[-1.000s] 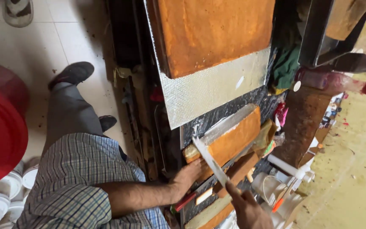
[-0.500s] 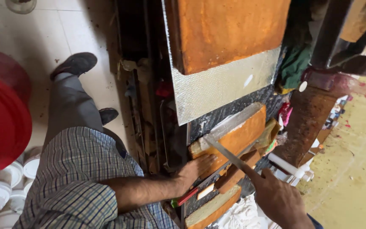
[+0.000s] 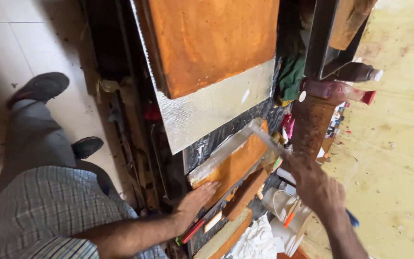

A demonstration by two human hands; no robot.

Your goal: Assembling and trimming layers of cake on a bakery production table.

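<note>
While a grey shoe (image 3: 39,87) sits in the upper left of the frame, the left hand (image 3: 195,201) lies flat low in the middle, fingers pressed together on the near end of a small brown cake slab (image 3: 233,163). That slab runs up and right from the hand. On the right, the right hand (image 3: 315,184) is curled tight around a long knife (image 3: 267,136), whose blade rests on the slab's far end. A big brown cake (image 3: 212,43) fills the top.
</note>
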